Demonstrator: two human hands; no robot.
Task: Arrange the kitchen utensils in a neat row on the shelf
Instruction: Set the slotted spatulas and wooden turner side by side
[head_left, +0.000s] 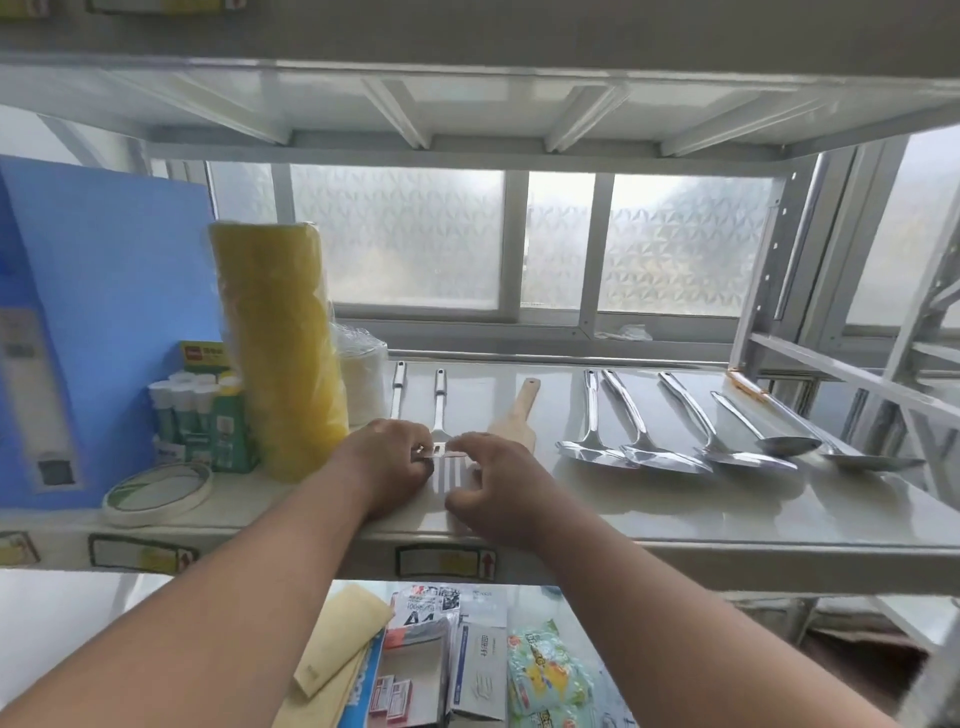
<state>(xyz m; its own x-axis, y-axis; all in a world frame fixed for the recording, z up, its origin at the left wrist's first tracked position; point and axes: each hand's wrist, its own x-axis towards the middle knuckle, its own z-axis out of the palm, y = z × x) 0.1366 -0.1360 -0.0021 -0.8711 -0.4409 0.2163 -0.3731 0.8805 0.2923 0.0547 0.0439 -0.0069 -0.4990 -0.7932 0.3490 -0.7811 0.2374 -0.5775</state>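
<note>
Hands: left hand (397, 457) and right hand (485, 483) both pinch the slotted spatula (448, 467) head near the shelf (675, 514) front edge; square its handle parallel to the steel handle (398, 387) alongside, gap matching the wooden spatula (514, 415), before letting go.

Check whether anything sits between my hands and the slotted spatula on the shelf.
Nothing visible does. The left hand and right hand already touch the slotted spatula at its blade, one on each side, on the shelf.
</note>
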